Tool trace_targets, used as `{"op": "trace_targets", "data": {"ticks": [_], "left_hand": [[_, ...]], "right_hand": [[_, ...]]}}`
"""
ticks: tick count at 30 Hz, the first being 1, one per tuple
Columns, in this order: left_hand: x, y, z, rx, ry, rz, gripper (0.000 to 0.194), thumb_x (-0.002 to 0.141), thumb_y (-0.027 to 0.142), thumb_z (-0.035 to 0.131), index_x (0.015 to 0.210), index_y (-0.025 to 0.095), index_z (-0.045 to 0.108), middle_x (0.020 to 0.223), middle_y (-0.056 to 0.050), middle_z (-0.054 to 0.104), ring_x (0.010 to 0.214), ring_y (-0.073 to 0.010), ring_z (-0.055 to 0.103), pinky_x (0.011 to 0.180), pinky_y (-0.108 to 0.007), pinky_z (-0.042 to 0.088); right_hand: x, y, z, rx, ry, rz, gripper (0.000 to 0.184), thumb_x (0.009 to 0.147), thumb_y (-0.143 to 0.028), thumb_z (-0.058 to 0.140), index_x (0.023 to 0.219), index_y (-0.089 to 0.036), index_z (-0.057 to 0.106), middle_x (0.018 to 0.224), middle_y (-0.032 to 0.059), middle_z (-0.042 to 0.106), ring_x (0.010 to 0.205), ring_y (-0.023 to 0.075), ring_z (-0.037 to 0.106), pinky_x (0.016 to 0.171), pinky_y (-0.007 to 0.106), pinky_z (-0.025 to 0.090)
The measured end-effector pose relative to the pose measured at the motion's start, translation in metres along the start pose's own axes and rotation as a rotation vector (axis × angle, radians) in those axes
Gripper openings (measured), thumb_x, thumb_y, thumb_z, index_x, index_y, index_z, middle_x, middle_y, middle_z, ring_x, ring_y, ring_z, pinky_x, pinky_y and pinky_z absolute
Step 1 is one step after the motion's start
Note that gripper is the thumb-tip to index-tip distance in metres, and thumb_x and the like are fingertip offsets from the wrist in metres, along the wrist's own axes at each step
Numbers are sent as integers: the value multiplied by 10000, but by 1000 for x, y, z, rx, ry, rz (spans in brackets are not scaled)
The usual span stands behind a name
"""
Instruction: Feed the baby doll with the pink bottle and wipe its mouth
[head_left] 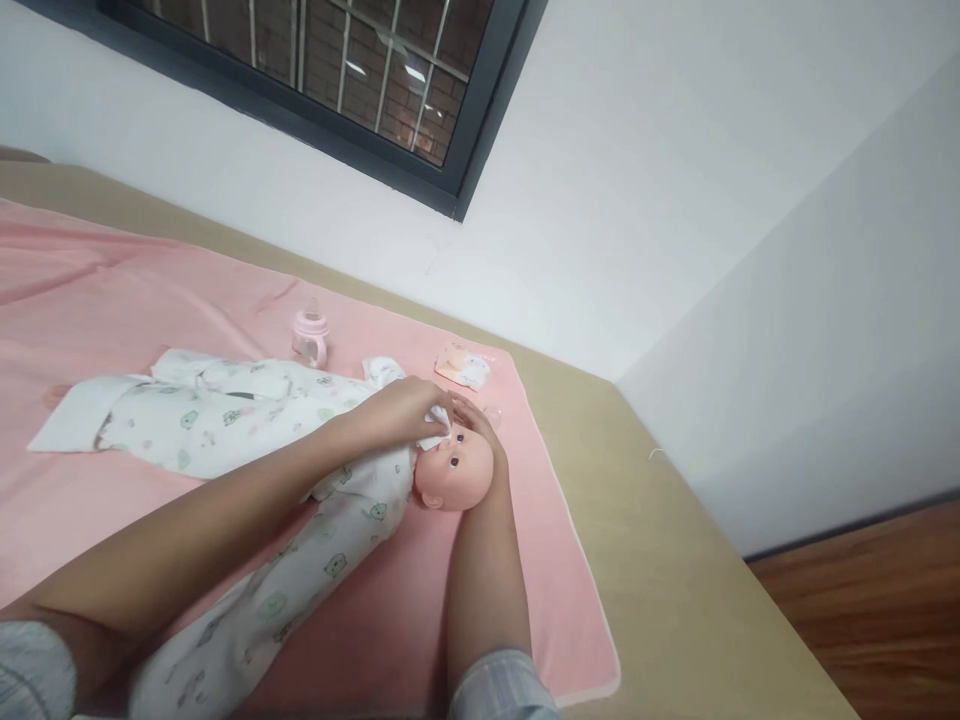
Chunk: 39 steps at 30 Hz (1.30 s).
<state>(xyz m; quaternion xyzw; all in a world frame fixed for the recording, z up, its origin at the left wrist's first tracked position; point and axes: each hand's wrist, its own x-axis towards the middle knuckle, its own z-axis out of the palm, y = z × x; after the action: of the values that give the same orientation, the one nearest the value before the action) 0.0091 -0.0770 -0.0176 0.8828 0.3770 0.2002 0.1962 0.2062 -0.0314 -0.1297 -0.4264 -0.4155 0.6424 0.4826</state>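
A baby doll lies on its back, its bald head [461, 475] to the right and its body in a white printed sleepsuit [225, 405]. My left hand [405, 408] is closed on a white wipe [435, 428], pressed against the doll's face near the mouth and nose. Around the far side of the head curves my right hand [480, 420], its fingers stretched out along the far cheek. Part of that palm is hidden by the head. One sleeve of the suit stretches toward me beneath my left forearm.
Beyond the doll a pink baby bottle [311, 335] stands upright on the pink blanket [559, 610]. A small wipes packet [463, 367] lies past my hands, with a small clear item [493, 413] beside it. The beige table [667, 560] meets a white wall with a barred window.
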Motion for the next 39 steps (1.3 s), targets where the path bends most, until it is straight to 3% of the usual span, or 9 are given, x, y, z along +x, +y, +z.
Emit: {"op": "trace_targets", "data": {"ticks": [8,14,19,22,26,39], "left_hand": [[2,-4,3,31,37,-25,217,741,182,523,847,201,711,860,-21,718,825,-212,630,656,-256,398],[-3,-4,-9,36,53,-15,182,761,219,529,818,218,702,825,4,705,790,-190,618,635,-242,381],[-8,0,-19,20,-60,-23,158,755,219,552,809,211,701,782,5,689,735,-175,621,591,-229,375],[-9,0,-17,3,-147,-20,174,737,212,557,827,224,705,786,12,696,712,-174,626,575,-228,380],[-8,-1,-12,66,-178,-53,181,715,198,564,816,226,712,776,5,699,698,-186,627,564,-231,384],[-4,-9,-7,133,-43,-71,173,732,213,533,821,200,680,773,-34,690,747,-224,622,577,-265,380]], "right_hand": [[2,3,0,9,17,-23,372,750,-404,637,1089,-258,597,1139,25,663,1126,212,581,984,384,449],[-5,1,2,32,6,-42,382,768,-391,627,1117,-242,578,1165,32,653,1105,208,595,982,377,449],[-7,-4,6,29,19,-28,396,740,-358,658,1109,-234,583,1155,49,660,1123,206,589,1003,366,432],[-6,-4,6,45,21,-13,397,739,-391,651,1108,-256,588,1172,39,652,1126,215,588,996,393,437],[-5,-5,5,14,27,-37,356,736,-356,665,1070,-252,604,1121,35,672,1124,200,587,994,367,439],[-11,-8,9,6,41,-35,344,749,-371,636,1063,-233,617,1122,50,674,1134,203,581,998,362,435]]}}
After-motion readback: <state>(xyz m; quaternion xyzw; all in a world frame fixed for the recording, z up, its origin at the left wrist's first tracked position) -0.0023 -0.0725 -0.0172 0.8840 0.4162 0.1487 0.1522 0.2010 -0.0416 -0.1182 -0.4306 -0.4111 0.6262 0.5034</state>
